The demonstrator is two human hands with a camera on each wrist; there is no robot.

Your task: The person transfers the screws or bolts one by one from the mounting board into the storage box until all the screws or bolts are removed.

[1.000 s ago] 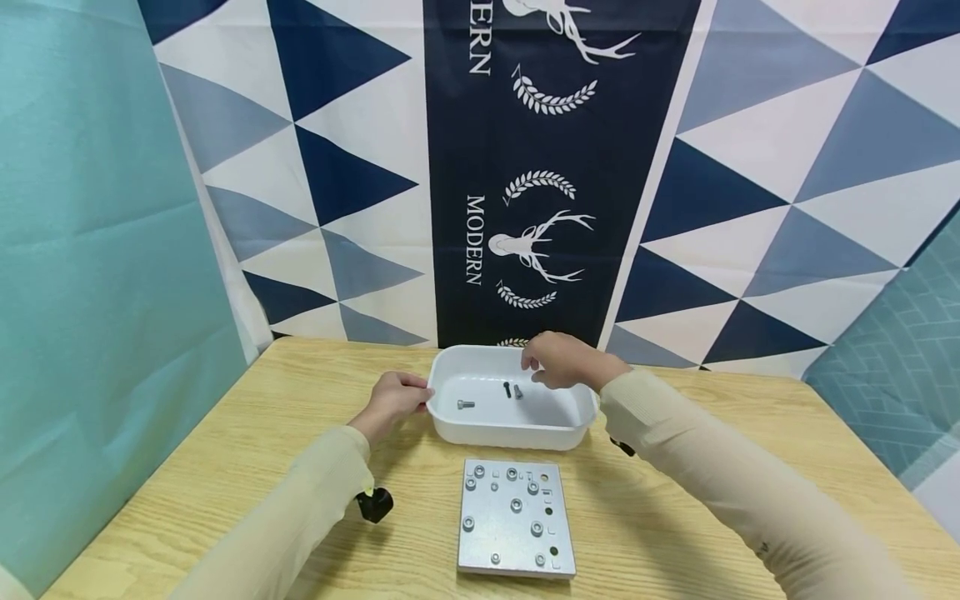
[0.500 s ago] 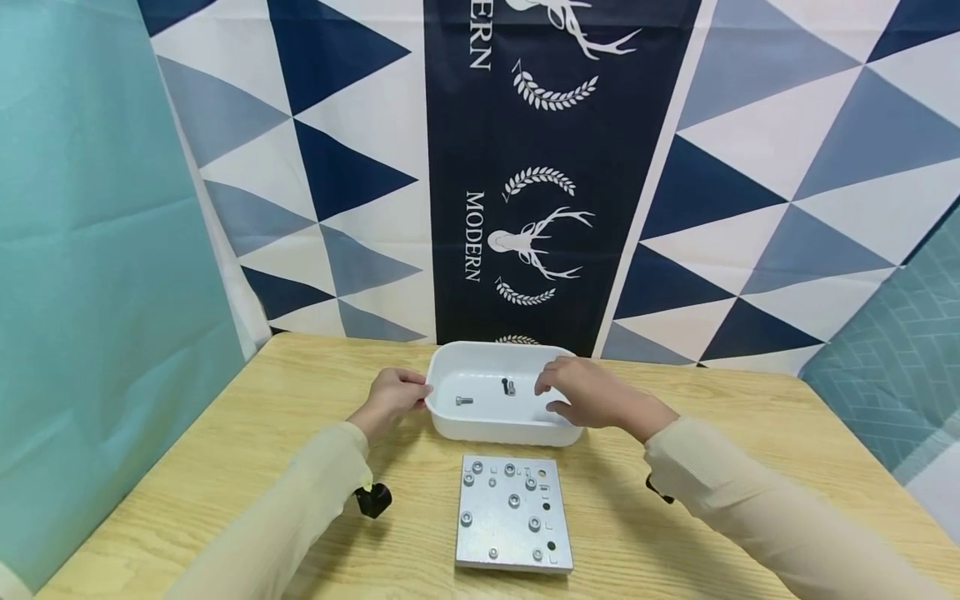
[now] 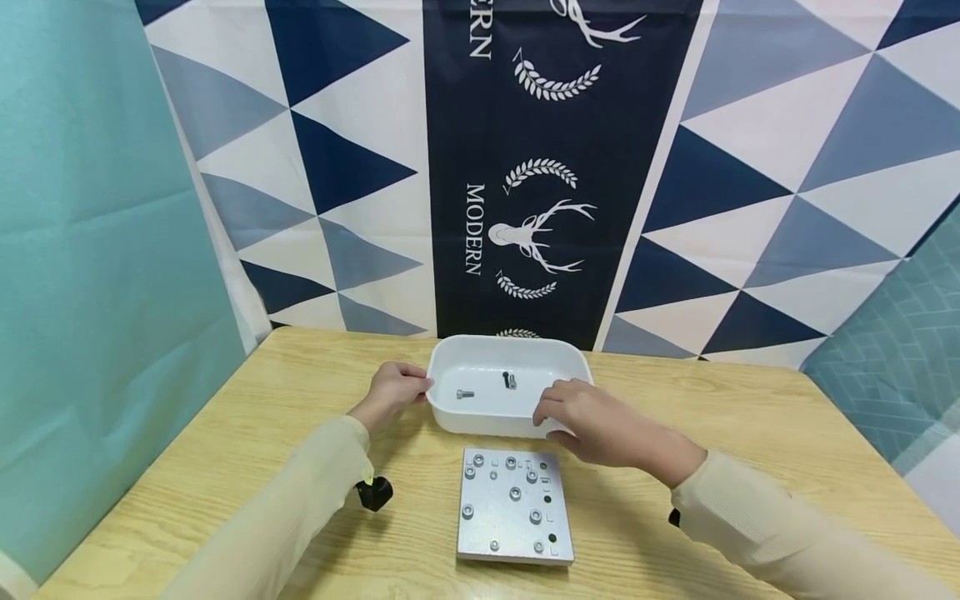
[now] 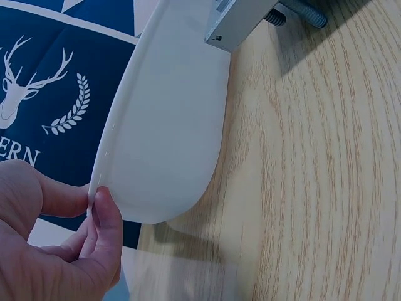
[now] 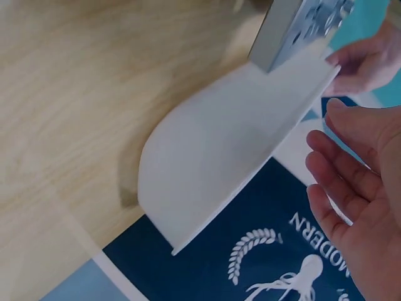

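My left hand (image 3: 393,387) pinches the left end of a white plastic tray (image 3: 480,423); in the left wrist view thumb and fingers (image 4: 108,219) clasp its rim. Inside lie a silver socket-head bolt (image 3: 465,394) on the left and, near the middle, another silver bolt (image 3: 512,382) beside a black bolt (image 3: 506,379). My right hand (image 3: 600,421) overlaps the tray's near right corner in the head view. Seen from the right wrist, that hand (image 5: 360,182) has loosely bent, spread fingers and nothing between them.
A silver metal plate (image 3: 491,529) with several bolts standing in it and some bare holes lies on the wooden table (image 3: 300,400), just in front of the tray. Behind the table hangs a patterned cloth (image 3: 360,167); a teal cloth (image 3: 97,250) hangs at the left.
My right hand has come from above the tray's far right part toward me, to its near right corner. The middle silver bolt has shifted slightly left, closer to the black one. The left hand keeps its hold.
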